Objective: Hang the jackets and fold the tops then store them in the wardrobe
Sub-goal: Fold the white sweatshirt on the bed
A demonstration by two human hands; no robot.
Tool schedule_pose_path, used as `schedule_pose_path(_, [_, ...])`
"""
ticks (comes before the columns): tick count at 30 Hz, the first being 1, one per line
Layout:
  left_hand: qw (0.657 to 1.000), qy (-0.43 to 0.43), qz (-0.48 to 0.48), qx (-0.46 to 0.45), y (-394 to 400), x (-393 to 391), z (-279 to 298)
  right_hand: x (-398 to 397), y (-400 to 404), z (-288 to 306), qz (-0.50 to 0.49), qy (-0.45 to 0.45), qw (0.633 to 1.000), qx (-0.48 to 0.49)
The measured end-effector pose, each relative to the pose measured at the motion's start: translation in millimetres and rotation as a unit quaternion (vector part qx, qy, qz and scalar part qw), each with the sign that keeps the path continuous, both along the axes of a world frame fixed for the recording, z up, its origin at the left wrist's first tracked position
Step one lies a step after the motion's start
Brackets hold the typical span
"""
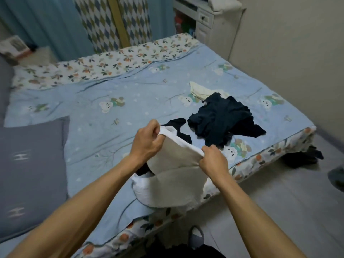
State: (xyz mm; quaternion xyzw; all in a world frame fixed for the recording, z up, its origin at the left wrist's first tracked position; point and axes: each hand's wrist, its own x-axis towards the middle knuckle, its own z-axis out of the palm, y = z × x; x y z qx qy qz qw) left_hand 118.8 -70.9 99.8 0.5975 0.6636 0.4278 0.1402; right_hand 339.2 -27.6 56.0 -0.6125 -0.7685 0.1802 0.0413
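A white top (176, 175) hangs over the near edge of the bed (104, 116). My left hand (149, 140) grips its upper edge on the left, and my right hand (214, 161) pinches the same edge on the right, stretching it between them. Beyond my hands a crumpled pile of dark navy clothes (221, 120) lies on the blue quilt. A cream garment (202, 89) peeks out behind that pile. A bit of black fabric (176, 125) shows under the white top.
A grey pillow (31, 174) lies on the left of the bed. A white cabinet (206, 21) stands at the far corner by the wall. Dark clothing (301, 155) lies on the floor to the right of the bed, and a slipper (195, 237) near my feet.
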Motion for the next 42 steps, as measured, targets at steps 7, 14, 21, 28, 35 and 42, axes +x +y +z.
schedule_pose_path(7, [0.953, 0.215, 0.134, -0.164, -42, -85, 15, -57, 31, 30, -0.055, 0.216, 0.966, -0.128])
schedule_pose_path(14, [0.964, 0.027, 0.243, -0.105, -72, -119, 64, -117, 35, 82, -0.016, 0.393, 0.902, -0.177])
schedule_pose_path(21, [0.959, 0.114, 0.174, -0.191, -99, -168, 105, -160, 46, 147, 0.120, 0.319, 0.936, -0.091])
schedule_pose_path(28, [0.938, 0.078, 0.336, -0.023, -108, -203, 102, -174, 47, 162, 0.342, 0.061, 0.938, -0.018])
schedule_pose_path(35, [0.950, 0.138, 0.278, -0.040, -114, -218, 89, -158, 55, 122, 0.139, 0.181, 0.970, 0.079])
schedule_pose_path(42, [0.901, 0.230, 0.339, -0.140, -124, -197, 67, -151, 41, 110, 0.065, 0.279, 0.950, 0.121])
